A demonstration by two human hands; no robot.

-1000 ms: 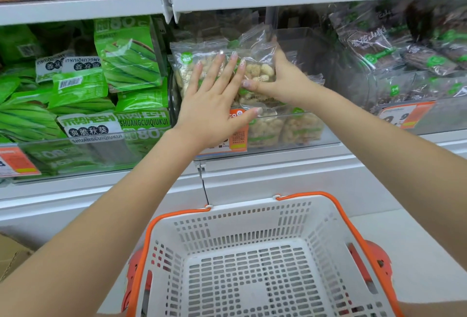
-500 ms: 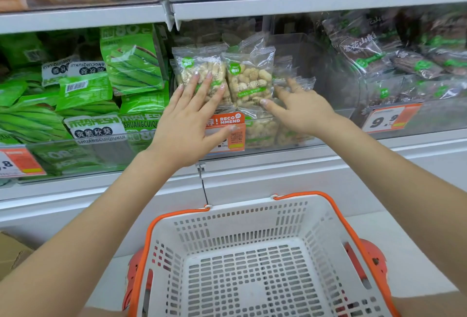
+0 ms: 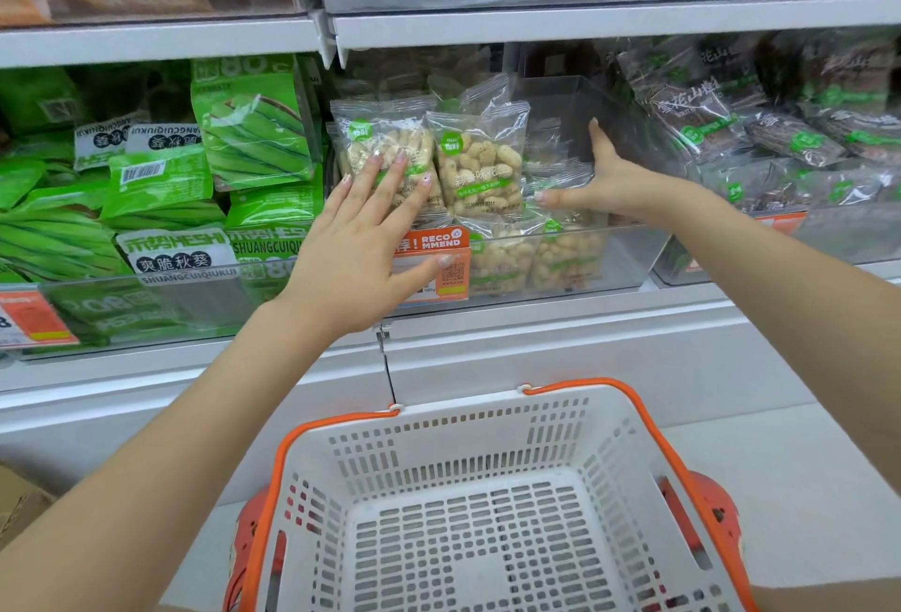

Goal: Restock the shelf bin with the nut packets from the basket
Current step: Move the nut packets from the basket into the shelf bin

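Two clear nut packets (image 3: pixel 480 158) with green labels stand upright side by side at the front of the clear shelf bin (image 3: pixel 619 250). More nut packets (image 3: pixel 536 260) lie lower in the bin behind its front wall. My left hand (image 3: pixel 365 245) lies flat, fingers spread, against the left upright packet. My right hand (image 3: pixel 609 182) is open inside the bin to the right of the packets, thumb pointing left, holding nothing. The white basket (image 3: pixel 487 431) with orange rim stands below and shows no packets inside.
Green okra snack bags (image 3: pixel 253 124) fill the bin to the left. Dark packets (image 3: pixel 707 124) fill the bin to the right. An orange price tag (image 3: pixel 434 265) hangs on the bin front. Another shelf (image 3: pixel 585 21) runs overhead. A cardboard box corner (image 3: pixel 19 504) sits low left.
My right hand let go of the right packet and moved right, into the free part of the bin. My left hand slid down a little, still flat on the left packet.
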